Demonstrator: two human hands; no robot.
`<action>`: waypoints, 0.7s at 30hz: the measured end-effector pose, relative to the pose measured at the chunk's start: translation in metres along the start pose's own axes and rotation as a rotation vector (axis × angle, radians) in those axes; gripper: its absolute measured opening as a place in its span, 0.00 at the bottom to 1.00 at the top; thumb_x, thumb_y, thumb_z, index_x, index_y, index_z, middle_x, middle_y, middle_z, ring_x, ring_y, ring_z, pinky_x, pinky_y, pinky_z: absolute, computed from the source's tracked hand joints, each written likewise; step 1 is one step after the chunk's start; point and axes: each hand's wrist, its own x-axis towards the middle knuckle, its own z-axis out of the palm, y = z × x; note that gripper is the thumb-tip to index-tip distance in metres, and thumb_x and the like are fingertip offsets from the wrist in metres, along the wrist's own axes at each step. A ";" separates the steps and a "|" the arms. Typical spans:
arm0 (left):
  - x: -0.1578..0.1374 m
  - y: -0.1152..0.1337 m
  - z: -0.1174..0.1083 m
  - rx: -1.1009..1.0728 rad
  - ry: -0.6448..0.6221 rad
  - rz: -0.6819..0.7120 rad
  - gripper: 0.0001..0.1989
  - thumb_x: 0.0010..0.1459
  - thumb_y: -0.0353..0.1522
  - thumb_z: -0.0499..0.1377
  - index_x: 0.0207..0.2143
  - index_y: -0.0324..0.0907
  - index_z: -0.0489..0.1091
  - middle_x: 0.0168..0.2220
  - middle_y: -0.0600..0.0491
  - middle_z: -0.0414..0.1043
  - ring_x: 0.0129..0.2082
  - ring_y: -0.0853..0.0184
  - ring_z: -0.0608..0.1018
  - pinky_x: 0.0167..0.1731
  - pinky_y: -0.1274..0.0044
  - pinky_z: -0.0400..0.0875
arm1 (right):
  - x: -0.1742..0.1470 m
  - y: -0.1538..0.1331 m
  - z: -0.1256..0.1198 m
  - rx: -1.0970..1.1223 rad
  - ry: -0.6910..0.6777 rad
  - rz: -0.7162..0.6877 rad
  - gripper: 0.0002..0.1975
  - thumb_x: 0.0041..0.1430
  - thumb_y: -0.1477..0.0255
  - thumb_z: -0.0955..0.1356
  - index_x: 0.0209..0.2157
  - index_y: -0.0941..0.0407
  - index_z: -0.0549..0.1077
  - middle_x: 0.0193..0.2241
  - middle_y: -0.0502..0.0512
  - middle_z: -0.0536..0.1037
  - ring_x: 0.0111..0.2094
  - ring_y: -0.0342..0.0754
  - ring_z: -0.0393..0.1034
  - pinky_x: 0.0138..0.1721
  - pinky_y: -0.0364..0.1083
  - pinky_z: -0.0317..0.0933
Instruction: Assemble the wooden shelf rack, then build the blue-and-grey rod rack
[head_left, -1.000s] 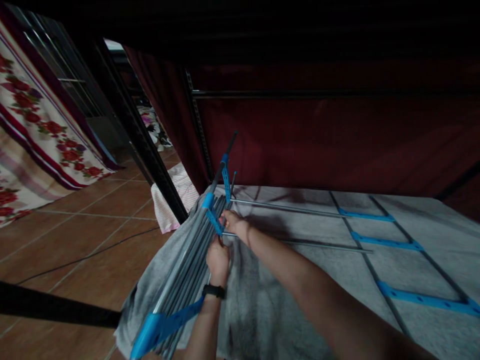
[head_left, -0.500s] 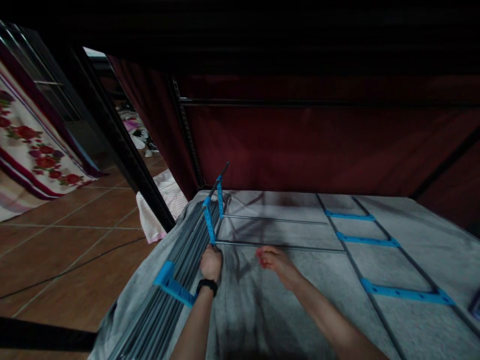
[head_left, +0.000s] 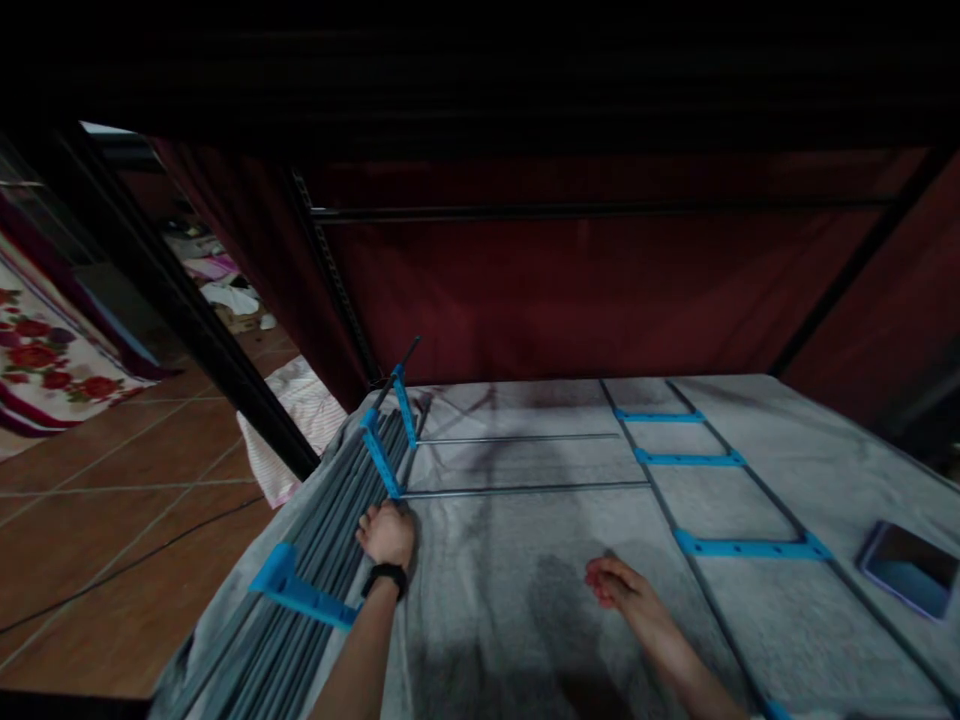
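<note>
My left hand [head_left: 386, 533], with a black band on its wrist, curls palm down at the lower metal tube of a side frame. Most of the grip is hidden beneath it. Just beyond the fingers is the upright blue plastic connector [head_left: 381, 455], and another blue connector [head_left: 405, 405] stands farther back. Two grey metal tubes, a near one [head_left: 525, 490] and a far one [head_left: 517, 438], extend rightward from their lower ends. My right hand [head_left: 619, 585] hovers over the grey sheet, fingers curled together, with nothing visible in it, apart from the tubes.
A bundle of grey tubes [head_left: 300, 610] lies at the left under a blue connector [head_left: 300, 590]. At the right lies a ladder-like frame with blue crosspieces [head_left: 750, 547], and beyond it a phone [head_left: 909, 570]. A black post [head_left: 195, 310] and dark red curtain [head_left: 562, 290] border the bed.
My right hand has moved away from the near tube, toward me and to the right. My left hand stays just below the connector. The view has turned right, bringing the phone into sight.
</note>
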 end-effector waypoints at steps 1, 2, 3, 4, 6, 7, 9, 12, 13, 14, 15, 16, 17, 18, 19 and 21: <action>0.001 -0.001 -0.002 0.013 -0.006 0.019 0.19 0.60 0.32 0.49 0.45 0.31 0.73 0.45 0.35 0.74 0.51 0.47 0.73 0.47 0.64 0.65 | -0.003 0.002 -0.005 -0.035 0.026 -0.059 0.16 0.48 0.55 0.66 0.32 0.50 0.75 0.32 0.58 0.80 0.36 0.57 0.76 0.39 0.55 0.69; 0.002 -0.001 -0.004 0.017 -0.020 0.050 0.19 0.60 0.32 0.49 0.45 0.30 0.73 0.43 0.35 0.74 0.50 0.49 0.73 0.47 0.66 0.65 | -0.006 0.003 -0.010 -0.079 0.065 -0.124 0.15 0.50 0.56 0.66 0.32 0.50 0.75 0.33 0.58 0.80 0.37 0.57 0.76 0.41 0.55 0.69; 0.002 -0.002 -0.006 0.015 -0.041 0.083 0.19 0.60 0.32 0.49 0.44 0.30 0.73 0.41 0.35 0.75 0.49 0.50 0.74 0.48 0.67 0.66 | -0.010 0.004 -0.017 -0.132 0.111 -0.184 0.13 0.52 0.57 0.65 0.33 0.50 0.75 0.34 0.58 0.80 0.38 0.57 0.75 0.43 0.55 0.69; 0.001 -0.003 -0.007 0.012 -0.054 0.105 0.19 0.60 0.32 0.49 0.44 0.29 0.74 0.40 0.34 0.75 0.49 0.50 0.74 0.47 0.67 0.66 | -0.013 0.005 -0.024 -0.194 0.159 -0.235 0.12 0.54 0.60 0.64 0.34 0.50 0.75 0.35 0.58 0.80 0.40 0.57 0.75 0.46 0.55 0.68; -0.003 -0.003 -0.010 0.012 -0.053 0.108 0.22 0.62 0.35 0.46 0.45 0.28 0.73 0.40 0.33 0.75 0.46 0.48 0.75 0.43 0.65 0.68 | -0.020 0.006 -0.044 -0.324 0.248 -0.302 0.12 0.57 0.64 0.62 0.37 0.50 0.75 0.39 0.58 0.79 0.43 0.55 0.75 0.50 0.54 0.66; -0.007 -0.003 -0.011 0.015 -0.020 0.064 0.25 0.62 0.38 0.45 0.47 0.28 0.72 0.41 0.31 0.74 0.44 0.47 0.75 0.40 0.64 0.69 | -0.023 0.008 -0.055 -0.385 0.290 -0.317 0.12 0.58 0.67 0.61 0.39 0.50 0.75 0.41 0.58 0.79 0.44 0.55 0.75 0.51 0.53 0.66; -0.019 -0.002 -0.011 0.028 0.076 0.024 0.30 0.62 0.42 0.44 0.53 0.28 0.69 0.44 0.29 0.71 0.43 0.43 0.75 0.37 0.62 0.70 | -0.028 0.012 -0.079 -0.501 0.378 -0.335 0.15 0.59 0.71 0.59 0.42 0.52 0.74 0.44 0.59 0.77 0.47 0.54 0.74 0.53 0.52 0.65; -0.047 0.005 -0.006 -0.024 0.222 0.242 0.29 0.62 0.43 0.43 0.57 0.35 0.65 0.50 0.34 0.69 0.45 0.46 0.74 0.41 0.59 0.70 | -0.033 0.020 -0.118 -0.675 0.528 -0.332 0.17 0.60 0.74 0.59 0.45 0.54 0.74 0.47 0.61 0.75 0.50 0.53 0.72 0.55 0.50 0.63; -0.059 0.008 -0.004 -0.059 0.242 0.348 0.28 0.62 0.42 0.43 0.58 0.38 0.64 0.52 0.36 0.68 0.46 0.48 0.73 0.44 0.59 0.70 | -0.033 0.022 -0.131 -0.730 0.567 -0.321 0.17 0.60 0.75 0.59 0.46 0.54 0.73 0.47 0.61 0.74 0.50 0.53 0.71 0.55 0.49 0.62; -0.070 0.012 -0.001 -0.100 0.247 0.446 0.27 0.62 0.42 0.42 0.57 0.40 0.64 0.54 0.38 0.67 0.47 0.49 0.73 0.46 0.59 0.70 | -0.033 0.024 -0.144 -0.786 0.602 -0.303 0.17 0.60 0.76 0.59 0.47 0.55 0.73 0.48 0.62 0.74 0.51 0.54 0.70 0.56 0.49 0.62; -0.082 0.017 0.002 -0.139 0.229 0.541 0.27 0.62 0.42 0.42 0.57 0.40 0.64 0.55 0.38 0.66 0.48 0.50 0.73 0.48 0.59 0.70 | -0.033 0.024 -0.157 -0.842 0.632 -0.277 0.18 0.60 0.76 0.59 0.49 0.55 0.72 0.49 0.62 0.73 0.51 0.54 0.69 0.56 0.49 0.61; -0.093 0.021 0.006 -0.173 0.206 0.614 0.26 0.62 0.42 0.42 0.57 0.41 0.64 0.55 0.38 0.65 0.49 0.50 0.72 0.49 0.60 0.69 | -0.033 0.024 -0.170 -0.899 0.658 -0.246 0.19 0.60 0.76 0.60 0.50 0.56 0.71 0.49 0.63 0.73 0.52 0.55 0.69 0.56 0.49 0.60; -0.103 0.026 0.010 -0.206 0.176 0.673 0.26 0.62 0.42 0.43 0.57 0.41 0.64 0.56 0.39 0.64 0.51 0.50 0.72 0.51 0.60 0.69 | -0.032 0.024 -0.183 -0.957 0.683 -0.210 0.19 0.59 0.76 0.60 0.52 0.57 0.71 0.50 0.64 0.72 0.52 0.56 0.68 0.56 0.50 0.60; -0.112 0.030 0.014 -0.231 0.145 0.716 0.26 0.62 0.42 0.44 0.58 0.42 0.64 0.57 0.39 0.63 0.52 0.51 0.71 0.52 0.61 0.69 | -0.031 0.023 -0.197 -1.014 0.708 -0.169 0.20 0.59 0.76 0.60 0.53 0.59 0.70 0.50 0.66 0.72 0.53 0.57 0.67 0.55 0.51 0.59; -0.119 0.033 0.018 -0.250 0.126 0.735 0.26 0.61 0.42 0.45 0.58 0.43 0.64 0.57 0.40 0.63 0.52 0.51 0.71 0.52 0.61 0.69 | -0.031 0.023 -0.210 -1.068 0.735 -0.123 0.21 0.59 0.76 0.60 0.53 0.60 0.69 0.50 0.67 0.71 0.53 0.58 0.66 0.55 0.51 0.59; -0.128 0.037 0.025 -0.261 0.083 0.761 0.25 0.60 0.41 0.47 0.56 0.45 0.67 0.56 0.41 0.65 0.53 0.51 0.72 0.52 0.61 0.69 | -0.030 0.023 -0.235 -1.147 0.797 -0.021 0.21 0.60 0.77 0.60 0.54 0.62 0.68 0.49 0.69 0.71 0.52 0.59 0.66 0.53 0.52 0.58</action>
